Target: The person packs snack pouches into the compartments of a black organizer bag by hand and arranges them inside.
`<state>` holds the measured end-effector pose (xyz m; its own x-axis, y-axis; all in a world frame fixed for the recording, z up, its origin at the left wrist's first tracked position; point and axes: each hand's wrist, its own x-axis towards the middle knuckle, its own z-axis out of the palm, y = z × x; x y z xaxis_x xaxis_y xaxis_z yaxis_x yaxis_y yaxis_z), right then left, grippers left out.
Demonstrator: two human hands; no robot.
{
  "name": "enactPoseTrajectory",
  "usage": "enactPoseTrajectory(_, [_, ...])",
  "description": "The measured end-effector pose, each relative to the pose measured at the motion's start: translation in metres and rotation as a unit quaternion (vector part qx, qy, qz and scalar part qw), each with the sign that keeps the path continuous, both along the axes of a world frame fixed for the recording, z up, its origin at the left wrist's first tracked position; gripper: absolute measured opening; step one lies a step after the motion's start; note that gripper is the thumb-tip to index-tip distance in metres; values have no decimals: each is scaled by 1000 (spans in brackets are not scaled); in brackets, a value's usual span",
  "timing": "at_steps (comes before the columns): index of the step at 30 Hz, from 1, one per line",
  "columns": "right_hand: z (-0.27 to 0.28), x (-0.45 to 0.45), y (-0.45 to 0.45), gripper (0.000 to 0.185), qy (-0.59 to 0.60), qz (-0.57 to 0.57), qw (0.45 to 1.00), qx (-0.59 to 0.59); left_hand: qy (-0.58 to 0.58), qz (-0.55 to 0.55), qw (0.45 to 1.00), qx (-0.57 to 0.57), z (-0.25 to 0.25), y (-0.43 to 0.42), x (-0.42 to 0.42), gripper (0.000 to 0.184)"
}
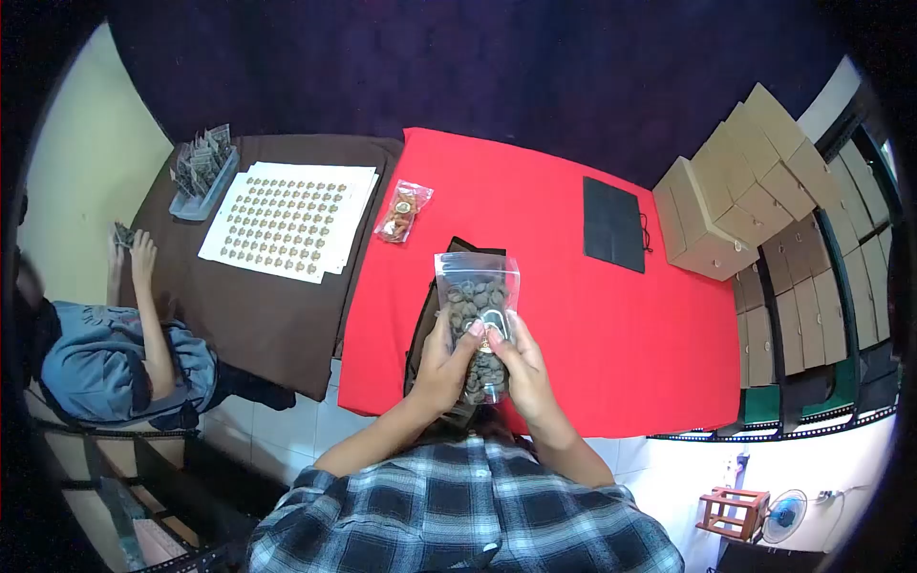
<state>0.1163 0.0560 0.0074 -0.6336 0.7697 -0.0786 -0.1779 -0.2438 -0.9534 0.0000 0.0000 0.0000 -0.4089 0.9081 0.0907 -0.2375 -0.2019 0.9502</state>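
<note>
A clear zip pouch full of dark, round pieces is held upright over the near edge of the red-covered table. My left hand grips its left side, and my right hand grips its right side. Both thumbs rest on a round label on the pouch's front. Behind the pouch lies a black item, partly hidden by it and by my left hand. Farther back on the red cloth is a small clear packet with orange-brown contents and a round label.
Left, a brown-covered table bears sticker sheets and a plastic bin of packets. A seated person there handles a small packet. A black flat item lies right on the red table, near stacked cardboard boxes.
</note>
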Motion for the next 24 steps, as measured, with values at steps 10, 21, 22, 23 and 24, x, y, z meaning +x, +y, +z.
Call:
enactPoseTrajectory(10, [18,6,0,41,23,15,1000,7,102,37,994,17,2,-2,5,51])
enactPoseTrajectory(21, [17,7,4,40,11,24,1000,-6,124,42,991,7,13,-4,0,49])
enactPoseTrajectory(22, [14,3,1,38,16,-11,1000,20,135,43,990,6,13,-5,0,49])
enactPoseTrajectory(23, [15,1,-2,38,10,-13,999,31,147,45,988,5,12,-6,0,49])
enactPoseTrajectory(24, [17,0,-4,38,4,-15,999,42,137,41,990,14,13,-6,0,48])
